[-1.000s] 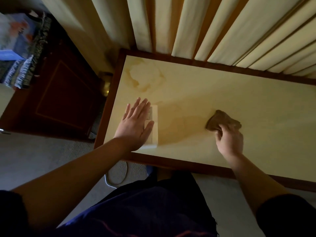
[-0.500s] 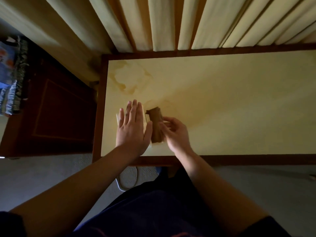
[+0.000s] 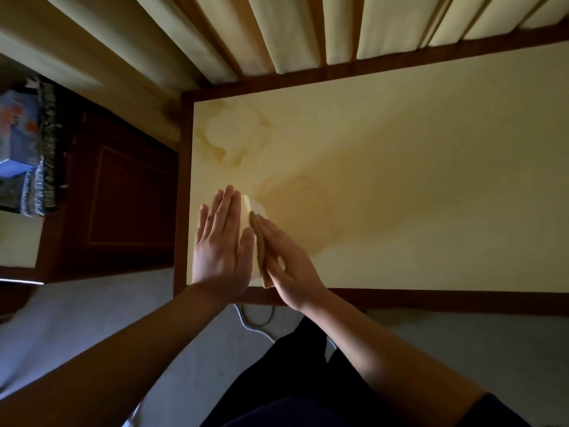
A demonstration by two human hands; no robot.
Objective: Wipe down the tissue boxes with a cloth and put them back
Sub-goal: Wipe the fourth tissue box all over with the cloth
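A pale tissue box [image 3: 252,211] stands on the cream table [image 3: 400,195] near its front left corner, mostly hidden by my hands. My left hand [image 3: 223,245] lies flat on the box with straight fingers. My right hand [image 3: 286,257] presses a brown cloth [image 3: 260,257] against the box's right side, fingers extended along it. Only a thin strip of the cloth shows between the two hands.
The table has a dark wooden rim [image 3: 431,297] and brownish stains [image 3: 234,140] on its left part. Cream curtains [image 3: 308,29] hang behind it. A dark wooden cabinet [image 3: 123,192] stands to the left, with a blue patterned box [image 3: 18,131] beyond. A white cable [image 3: 249,322] lies on the floor.
My right hand carried the cloth from the middle of the table leftward to the box and now presses it flat against the box's right side. My left hand stayed on the box.
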